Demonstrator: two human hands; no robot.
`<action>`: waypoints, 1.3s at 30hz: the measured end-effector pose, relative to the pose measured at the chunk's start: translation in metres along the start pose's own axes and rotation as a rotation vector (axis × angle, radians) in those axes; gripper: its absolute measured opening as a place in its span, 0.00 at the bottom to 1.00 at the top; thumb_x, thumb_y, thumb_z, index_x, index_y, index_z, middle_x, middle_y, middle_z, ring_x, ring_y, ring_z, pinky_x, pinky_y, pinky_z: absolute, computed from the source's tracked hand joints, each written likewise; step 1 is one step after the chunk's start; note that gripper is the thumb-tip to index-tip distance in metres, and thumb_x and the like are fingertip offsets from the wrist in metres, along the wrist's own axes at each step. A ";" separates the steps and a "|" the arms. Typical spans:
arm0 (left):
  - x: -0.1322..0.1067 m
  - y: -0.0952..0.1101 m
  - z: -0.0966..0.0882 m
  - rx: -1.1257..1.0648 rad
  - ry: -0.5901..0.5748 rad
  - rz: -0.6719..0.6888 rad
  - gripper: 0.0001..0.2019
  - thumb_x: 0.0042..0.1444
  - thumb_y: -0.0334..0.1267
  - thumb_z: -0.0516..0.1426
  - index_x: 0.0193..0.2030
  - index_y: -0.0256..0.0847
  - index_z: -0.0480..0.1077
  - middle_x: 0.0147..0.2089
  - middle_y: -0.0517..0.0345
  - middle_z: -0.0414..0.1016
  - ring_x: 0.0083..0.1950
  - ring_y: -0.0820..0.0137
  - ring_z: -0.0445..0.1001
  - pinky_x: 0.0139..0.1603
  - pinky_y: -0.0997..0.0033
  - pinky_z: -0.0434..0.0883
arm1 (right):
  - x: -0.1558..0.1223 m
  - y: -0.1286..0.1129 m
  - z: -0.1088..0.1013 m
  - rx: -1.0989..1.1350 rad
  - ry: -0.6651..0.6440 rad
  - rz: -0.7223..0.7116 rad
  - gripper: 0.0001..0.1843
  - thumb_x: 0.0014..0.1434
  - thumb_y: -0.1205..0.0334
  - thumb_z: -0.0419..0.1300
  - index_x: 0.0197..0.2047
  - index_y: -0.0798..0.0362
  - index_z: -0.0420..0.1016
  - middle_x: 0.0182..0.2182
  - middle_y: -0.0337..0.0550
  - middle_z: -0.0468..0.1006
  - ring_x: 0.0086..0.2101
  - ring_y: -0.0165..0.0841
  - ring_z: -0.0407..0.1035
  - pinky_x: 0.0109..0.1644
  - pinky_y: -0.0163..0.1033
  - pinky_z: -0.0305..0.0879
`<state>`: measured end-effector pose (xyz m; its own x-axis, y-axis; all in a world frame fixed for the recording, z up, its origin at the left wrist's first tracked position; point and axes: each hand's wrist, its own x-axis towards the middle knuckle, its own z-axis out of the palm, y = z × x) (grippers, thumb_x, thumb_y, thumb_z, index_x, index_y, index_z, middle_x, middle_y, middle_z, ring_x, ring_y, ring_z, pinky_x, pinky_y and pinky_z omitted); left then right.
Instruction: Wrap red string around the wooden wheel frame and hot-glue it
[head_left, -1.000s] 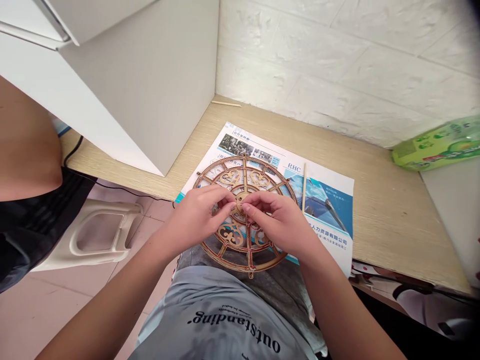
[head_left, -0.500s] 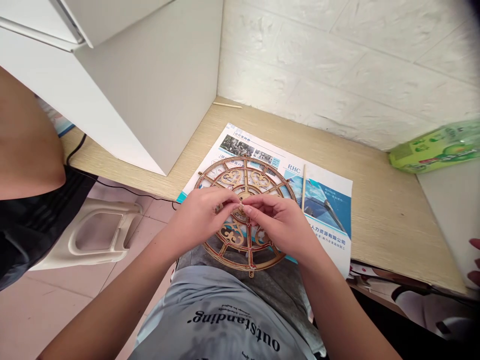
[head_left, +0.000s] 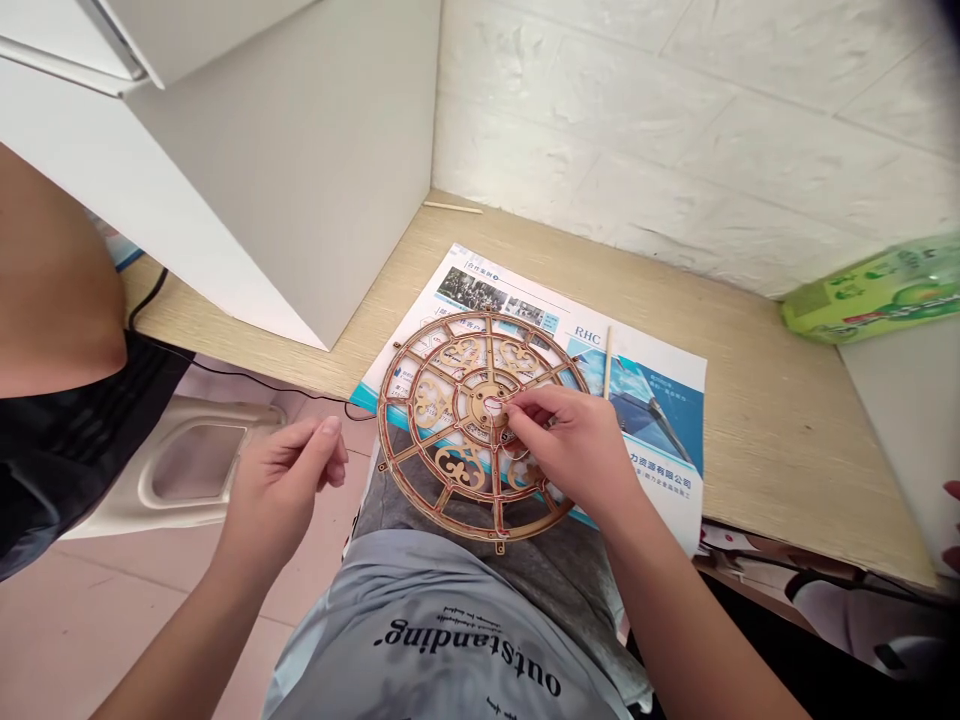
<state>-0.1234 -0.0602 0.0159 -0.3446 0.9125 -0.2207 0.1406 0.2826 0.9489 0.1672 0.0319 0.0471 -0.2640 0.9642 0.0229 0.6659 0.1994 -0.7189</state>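
Observation:
A round wooden wheel (head_left: 498,497) with spokes and scroll-shaped cut-outs lies partly on a printed sheet and partly over my lap. My right hand (head_left: 570,440) is over its hub, thumb and forefinger pinched on a thin pale string (head_left: 493,405) that loops at the centre. The rest of that string's path is hard to follow. Left of the wheel, apart from it, my left hand (head_left: 289,480) is closed, thumb pressed against the curled fingers. Whatever may be between them is too small to see.
Under the wheel is the printed sheet (head_left: 660,400), with a thin wooden stick (head_left: 608,362) on it. Another stick (head_left: 453,208) lies by the wall. A white cabinet (head_left: 300,180) stands at left, a green bottle (head_left: 870,290) at right. Another person's arm (head_left: 60,270) shows at left.
My left hand has left the hub and moved to the left, off the wheel. My right hand stays pinched near the centre, and the hub is now uncovered.

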 end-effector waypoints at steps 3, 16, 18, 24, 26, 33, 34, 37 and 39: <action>-0.005 -0.017 0.012 -0.223 -0.146 -0.242 0.29 0.55 0.70 0.68 0.39 0.41 0.81 0.36 0.54 0.81 0.34 0.68 0.79 0.29 0.74 0.71 | 0.001 0.001 0.002 -0.031 -0.020 -0.009 0.11 0.64 0.62 0.62 0.33 0.51 0.85 0.30 0.43 0.85 0.32 0.37 0.78 0.40 0.43 0.67; -0.013 -0.016 0.047 -0.444 -0.295 -0.322 0.25 0.55 0.61 0.73 0.44 0.42 0.76 0.42 0.54 0.85 0.41 0.66 0.85 0.42 0.73 0.76 | 0.004 -0.002 -0.005 -0.017 -0.068 0.058 0.09 0.58 0.62 0.60 0.28 0.50 0.81 0.27 0.41 0.84 0.29 0.37 0.79 0.33 0.41 0.67; -0.015 -0.015 0.048 -0.449 -0.286 -0.294 0.24 0.56 0.59 0.73 0.44 0.42 0.76 0.41 0.57 0.84 0.41 0.68 0.84 0.44 0.73 0.76 | 0.003 -0.002 -0.006 -0.011 -0.053 0.064 0.09 0.57 0.62 0.61 0.28 0.50 0.81 0.26 0.41 0.83 0.28 0.36 0.78 0.32 0.40 0.66; -0.025 -0.008 0.052 -0.453 -0.182 -0.174 0.20 0.58 0.56 0.73 0.45 0.47 0.75 0.42 0.62 0.78 0.42 0.73 0.80 0.40 0.79 0.76 | 0.000 0.001 -0.010 0.041 -0.055 0.039 0.09 0.59 0.64 0.61 0.31 0.51 0.83 0.28 0.40 0.84 0.30 0.36 0.79 0.35 0.40 0.69; -0.028 -0.005 0.054 -0.440 -0.154 -0.123 0.18 0.59 0.55 0.72 0.45 0.47 0.75 0.46 0.60 0.77 0.43 0.73 0.77 0.39 0.78 0.78 | -0.001 0.002 -0.012 0.060 -0.062 0.021 0.09 0.59 0.64 0.61 0.32 0.51 0.83 0.29 0.40 0.84 0.30 0.35 0.79 0.37 0.40 0.69; -0.030 0.013 0.064 -0.589 -0.160 0.002 0.15 0.61 0.50 0.70 0.40 0.45 0.73 0.66 0.54 0.75 0.64 0.58 0.78 0.51 0.65 0.85 | 0.004 -0.003 -0.021 0.084 -0.083 -0.052 0.08 0.63 0.63 0.63 0.34 0.52 0.84 0.28 0.38 0.83 0.29 0.31 0.74 0.35 0.38 0.66; -0.030 0.016 0.068 -0.651 -0.158 0.016 0.15 0.64 0.53 0.67 0.40 0.44 0.73 0.67 0.53 0.75 0.67 0.56 0.78 0.54 0.62 0.85 | 0.005 -0.004 -0.023 0.087 -0.088 -0.064 0.08 0.64 0.63 0.63 0.34 0.52 0.84 0.28 0.38 0.82 0.28 0.30 0.74 0.35 0.37 0.65; -0.027 0.026 0.078 -0.851 -0.164 -0.017 0.24 0.73 0.59 0.52 0.35 0.42 0.72 0.63 0.51 0.78 0.65 0.55 0.80 0.58 0.52 0.85 | 0.007 -0.003 -0.026 0.102 -0.098 -0.101 0.09 0.66 0.63 0.63 0.36 0.52 0.84 0.29 0.38 0.83 0.29 0.29 0.73 0.36 0.37 0.65; -0.021 0.031 0.086 -0.933 -0.150 -0.104 0.20 0.73 0.53 0.53 0.35 0.43 0.72 0.56 0.52 0.82 0.59 0.59 0.83 0.58 0.53 0.85 | 0.007 -0.001 -0.026 0.102 -0.098 -0.130 0.08 0.67 0.64 0.64 0.36 0.52 0.84 0.31 0.39 0.83 0.31 0.29 0.73 0.38 0.37 0.66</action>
<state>-0.0321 -0.0453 0.0308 -0.1819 0.9426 -0.2799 -0.7042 0.0737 0.7061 0.1827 0.0429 0.0666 -0.4135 0.9088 0.0562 0.5486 0.2980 -0.7812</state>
